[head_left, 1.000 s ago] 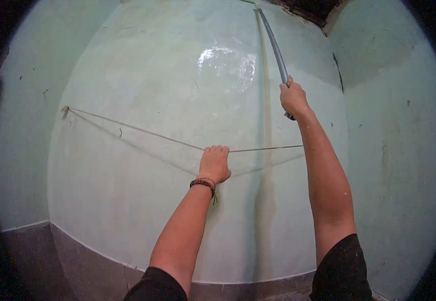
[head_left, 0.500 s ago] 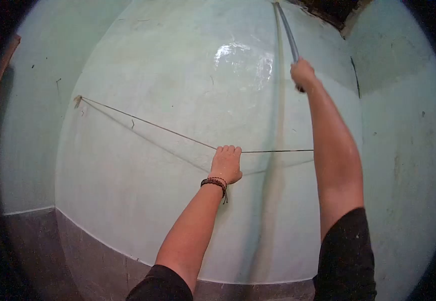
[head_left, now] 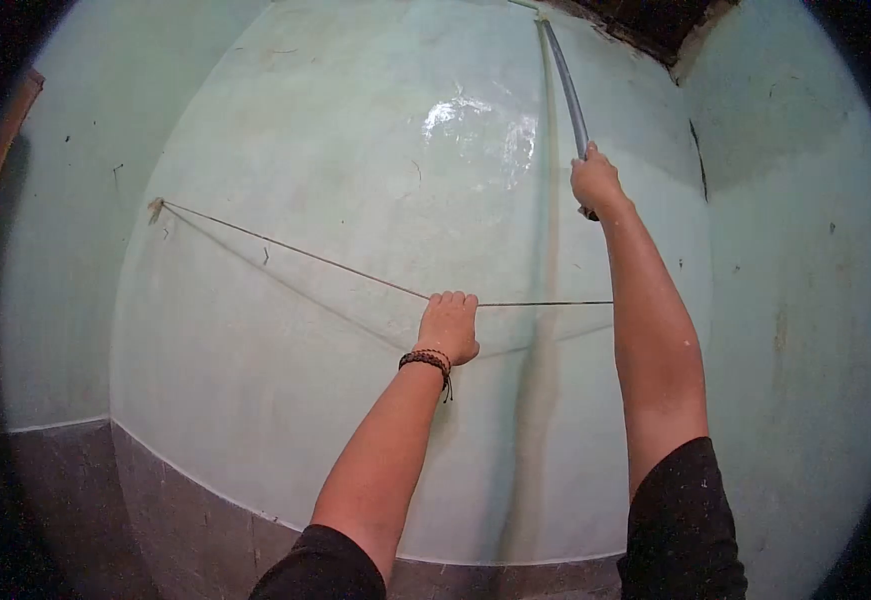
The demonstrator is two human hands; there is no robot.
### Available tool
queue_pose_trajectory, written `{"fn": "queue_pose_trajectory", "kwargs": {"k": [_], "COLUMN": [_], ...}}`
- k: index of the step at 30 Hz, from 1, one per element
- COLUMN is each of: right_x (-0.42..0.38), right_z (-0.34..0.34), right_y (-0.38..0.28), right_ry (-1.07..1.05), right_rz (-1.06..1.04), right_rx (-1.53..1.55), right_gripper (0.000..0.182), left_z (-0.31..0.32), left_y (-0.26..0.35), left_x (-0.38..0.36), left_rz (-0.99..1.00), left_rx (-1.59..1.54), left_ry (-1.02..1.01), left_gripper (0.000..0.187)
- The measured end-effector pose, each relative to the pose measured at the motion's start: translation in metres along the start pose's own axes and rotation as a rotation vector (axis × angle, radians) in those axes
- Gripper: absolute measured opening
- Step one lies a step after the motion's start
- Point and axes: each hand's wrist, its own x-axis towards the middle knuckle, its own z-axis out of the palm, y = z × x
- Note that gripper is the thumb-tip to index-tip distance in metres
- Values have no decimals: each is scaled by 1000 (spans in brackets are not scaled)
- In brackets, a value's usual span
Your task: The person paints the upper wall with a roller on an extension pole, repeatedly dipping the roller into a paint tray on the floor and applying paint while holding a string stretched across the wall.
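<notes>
Grey pole (head_left: 569,95), head view: slants up before the pale green wall (head_left: 335,150); right hand (head_left: 597,184) curls its fingers round the lower end, presumably for reach. Left hand (head_left: 448,328): fingers pressed together, hooked over the dark cord (head_left: 295,249), which bends there, so probably loaded; fingertips hidden.

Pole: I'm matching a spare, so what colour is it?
The pole is grey, clearest in head view.

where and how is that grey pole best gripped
Grip the grey pole near its lower end, coming from below, as the right hand does: it slants upward with its far end high, so the lower end is likely easiest to reach, and its slim length suits a wrapping grip.
</notes>
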Motion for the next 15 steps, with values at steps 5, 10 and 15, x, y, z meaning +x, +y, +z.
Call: {"fn": "queue_pose_trajectory", "kwargs": {"k": [5,10,15], "right_x": [-70,-78,47], "right_z": [23,31,17], "right_y": [30,15,-14], "right_ry": [-64,-46,34], "right_rz": [64,75,-26], "right_rx": [16,8,-42], "right_gripper": [56,56,49], "left_z": [-9,-9,1], "left_y": [3,3,-1], "left_x": [-2,-2,0], "left_rz": [-10,-1,11], "left_rx": [-9,21,0], "left_ry": [-23,-21,-12], "left_gripper": [45,45,44]}}
